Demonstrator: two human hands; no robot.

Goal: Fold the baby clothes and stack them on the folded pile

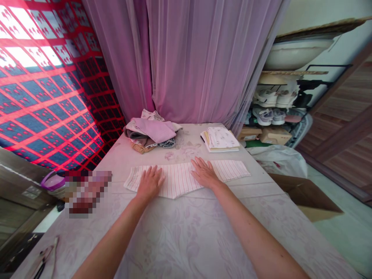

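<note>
From where I stand, the thing being handled is a striped garment [177, 180], white with pinkish lines, lying in a long band across the desk [186, 236], crosswise in front of the person. Take it as the centre of a clock, with twelve at the curtain [200, 58] and six at the person. Its near edge dips to a blunt point just short of six, and its narrower ends reach out towards nine and three.

The left hand [150, 182] lies palm down on the nine o'clock half, its fingers stretched out with slim gaps between them and pointing roughly to one. The right hand [205, 173] rests palm down just on the three o'clock side of the middle, fingers spread a little wider and aimed at about eleven. Both press flat on the cloth rather than gripping it.

At eleven o'clock a loose heap of clothes [158, 131], a pink piece on top, sits in a wicker basket [141, 148]. At one there is a neat folded stack [223, 137], printed cloth uppermost. At nine a reddish thing [90, 192] is too blurred to name. Off the desk, at three, stands a cardboard box [319, 214].
</note>
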